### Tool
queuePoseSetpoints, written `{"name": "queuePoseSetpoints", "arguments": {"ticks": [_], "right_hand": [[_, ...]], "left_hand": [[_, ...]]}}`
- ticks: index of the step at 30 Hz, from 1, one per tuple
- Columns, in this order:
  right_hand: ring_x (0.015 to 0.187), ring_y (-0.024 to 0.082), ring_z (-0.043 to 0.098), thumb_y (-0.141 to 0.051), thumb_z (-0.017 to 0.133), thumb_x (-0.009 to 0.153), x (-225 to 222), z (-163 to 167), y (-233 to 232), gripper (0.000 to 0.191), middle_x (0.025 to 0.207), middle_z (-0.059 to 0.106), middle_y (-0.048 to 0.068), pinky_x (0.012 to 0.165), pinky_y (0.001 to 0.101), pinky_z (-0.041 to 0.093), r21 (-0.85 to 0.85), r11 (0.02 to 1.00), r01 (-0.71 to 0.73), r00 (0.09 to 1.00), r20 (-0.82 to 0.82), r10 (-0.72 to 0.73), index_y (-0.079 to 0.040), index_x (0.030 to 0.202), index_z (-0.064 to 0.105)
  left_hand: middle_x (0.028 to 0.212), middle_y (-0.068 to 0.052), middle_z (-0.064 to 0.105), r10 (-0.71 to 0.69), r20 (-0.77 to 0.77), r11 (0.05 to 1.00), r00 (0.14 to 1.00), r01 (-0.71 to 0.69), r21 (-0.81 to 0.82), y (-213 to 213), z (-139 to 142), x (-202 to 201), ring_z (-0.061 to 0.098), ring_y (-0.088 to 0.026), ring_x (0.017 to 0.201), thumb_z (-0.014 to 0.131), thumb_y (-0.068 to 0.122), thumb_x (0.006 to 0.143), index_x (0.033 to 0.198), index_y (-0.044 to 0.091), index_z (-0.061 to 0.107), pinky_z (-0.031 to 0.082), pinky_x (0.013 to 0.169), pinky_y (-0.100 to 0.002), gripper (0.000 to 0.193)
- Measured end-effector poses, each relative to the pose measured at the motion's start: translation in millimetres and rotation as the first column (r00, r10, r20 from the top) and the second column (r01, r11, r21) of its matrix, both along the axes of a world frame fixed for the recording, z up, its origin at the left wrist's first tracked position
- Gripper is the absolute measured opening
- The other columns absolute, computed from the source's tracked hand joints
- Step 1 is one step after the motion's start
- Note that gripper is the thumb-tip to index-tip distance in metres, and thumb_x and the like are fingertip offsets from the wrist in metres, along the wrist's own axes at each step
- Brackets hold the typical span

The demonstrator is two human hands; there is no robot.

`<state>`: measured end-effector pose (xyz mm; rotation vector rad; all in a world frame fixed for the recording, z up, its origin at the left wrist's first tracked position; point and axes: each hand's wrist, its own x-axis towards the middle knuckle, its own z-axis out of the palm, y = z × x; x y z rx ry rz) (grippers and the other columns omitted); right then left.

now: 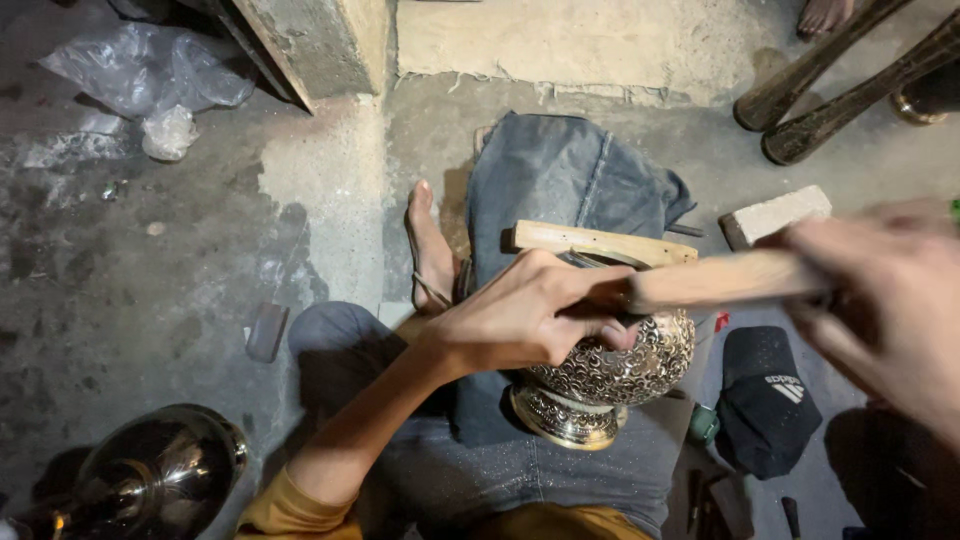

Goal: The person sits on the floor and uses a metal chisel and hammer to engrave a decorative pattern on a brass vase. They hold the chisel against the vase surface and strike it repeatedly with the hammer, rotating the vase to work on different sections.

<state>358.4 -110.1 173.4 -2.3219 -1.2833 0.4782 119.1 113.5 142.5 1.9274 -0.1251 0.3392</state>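
So the embossed metal vase (610, 375) is lying on its side in the person's lap, on the jeans, foot end pointing toward the camera. Left hand (530, 315) is curled shut on top of the vase, pinching something small against it, can't make out what. Right hand (885, 300) is blurry but wrapped around a wooden handle (720, 280) that reaches over the vase. Behind the vase there's a wood block (595, 243) on a denim cloth (560, 175). Black cap (765, 400) sits just right of the vase, a shiny pot (160, 475) well off to its left, and a brick (775, 215) up to its right.
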Motion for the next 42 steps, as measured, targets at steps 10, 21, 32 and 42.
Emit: {"name": "queuePoseSetpoints", "arguments": {"ticks": [10,21,32,42], "right_hand": [[0.089,0.019,0.074,0.005,0.073,0.072,-30,36,43,0.043,0.096,0.075,0.009,0.081,0.0328,0.060,0.136,0.973,-0.187,0.982,0.011,0.187,-0.005,0.115,0.073],[0.088,0.030,0.072,-0.009,0.078,0.068,-6,7,17,0.042,0.097,0.077,0.016,0.085,0.0398,0.057,0.114,0.989,-0.096,0.912,0.407,0.041,-0.001,0.109,0.075],[0.089,0.030,0.069,-0.006,0.083,0.060,-4,-15,9,0.051,0.102,0.077,0.012,0.095,0.0449,0.047,-0.033,0.982,-0.187,0.883,0.431,0.183,-0.004,0.110,0.072],[0.099,0.031,0.069,-0.004,0.077,0.059,-20,16,17,0.067,0.111,0.071,0.018,0.091,0.0428,0.052,0.003,0.976,-0.216,0.859,0.476,0.189,-0.002,0.125,0.067]], "left_hand": [[0.094,-0.014,0.080,-0.001,-0.081,1.000,0.997,0.000,-0.008,1,-2,4,0.081,-0.019,0.086,0.057,0.006,0.090,0.130,0.002,0.065,0.062,0.073,-0.029,0.041],[0.093,-0.012,0.080,-0.020,-0.069,0.999,0.997,0.023,0.036,5,-4,5,0.080,-0.018,0.079,0.064,0.006,0.089,0.113,0.000,0.070,0.059,0.071,-0.030,0.025],[0.085,-0.018,0.076,-0.009,-0.249,0.983,0.968,0.054,0.174,8,-1,9,0.071,-0.028,0.066,0.070,0.013,0.089,0.118,0.001,0.071,0.055,0.065,-0.036,0.031],[0.093,-0.011,0.080,-0.096,-0.140,0.994,0.985,0.102,0.037,12,-10,12,0.078,-0.018,0.078,0.058,0.014,0.098,0.121,-0.001,0.067,0.057,0.065,-0.031,0.030]]}}
